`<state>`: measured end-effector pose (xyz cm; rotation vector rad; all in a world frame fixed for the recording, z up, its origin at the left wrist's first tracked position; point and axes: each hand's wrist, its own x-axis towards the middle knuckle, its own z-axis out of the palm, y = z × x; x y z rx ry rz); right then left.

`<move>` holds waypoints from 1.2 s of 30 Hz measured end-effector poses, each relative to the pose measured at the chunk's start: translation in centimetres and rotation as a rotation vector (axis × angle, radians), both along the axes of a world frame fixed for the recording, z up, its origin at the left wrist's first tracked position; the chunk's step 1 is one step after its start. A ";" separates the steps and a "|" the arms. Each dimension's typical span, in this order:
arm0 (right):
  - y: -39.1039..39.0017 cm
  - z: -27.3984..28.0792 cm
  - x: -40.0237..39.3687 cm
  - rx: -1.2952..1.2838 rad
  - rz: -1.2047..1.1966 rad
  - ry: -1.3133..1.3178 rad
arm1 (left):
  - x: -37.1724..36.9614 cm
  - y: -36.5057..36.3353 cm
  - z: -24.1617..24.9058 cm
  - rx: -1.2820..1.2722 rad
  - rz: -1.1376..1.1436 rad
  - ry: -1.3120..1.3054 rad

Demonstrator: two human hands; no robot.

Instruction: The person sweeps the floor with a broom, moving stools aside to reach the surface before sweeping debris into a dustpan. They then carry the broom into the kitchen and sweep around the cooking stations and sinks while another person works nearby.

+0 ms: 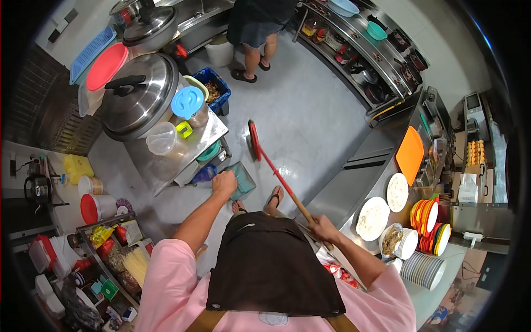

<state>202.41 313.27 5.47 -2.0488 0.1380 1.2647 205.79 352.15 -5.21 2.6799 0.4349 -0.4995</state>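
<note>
My right hand (324, 229) is wrapped round the wooden part of a broom handle. The broom (276, 172) slants away from me, its red head with dark bristles resting on the grey floor ahead. My left hand (224, 185) is closed in a fist above a translucent teal dustpan (243, 181); it appears to grip the dustpan's handle, which the hand itself hides. The dustpan is low, just beyond my sandalled feet (275, 197).
At left stands a steel table (206, 135) with a large lidded pot (141, 94) and containers. A blue-lined bin (220, 99) holds scraps. Another person (257, 33) stands by the sink. Along the right runs a counter with plates (372, 218) and an orange board (410, 155).
</note>
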 end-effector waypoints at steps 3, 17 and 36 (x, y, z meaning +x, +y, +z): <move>1.4 -7.2 3.6 -0.097 0.253 -0.390 | -0.1 -0.4 0.1 -0.011 0.067 0.027; -1.4 -0.8 5.5 0.130 -0.216 0.403 | 0.1 -0.5 0.7 -0.028 0.168 0.025; 1.1 -1.7 -2.9 0.183 -0.331 0.382 | 0.1 1.4 0.9 0.031 0.050 0.036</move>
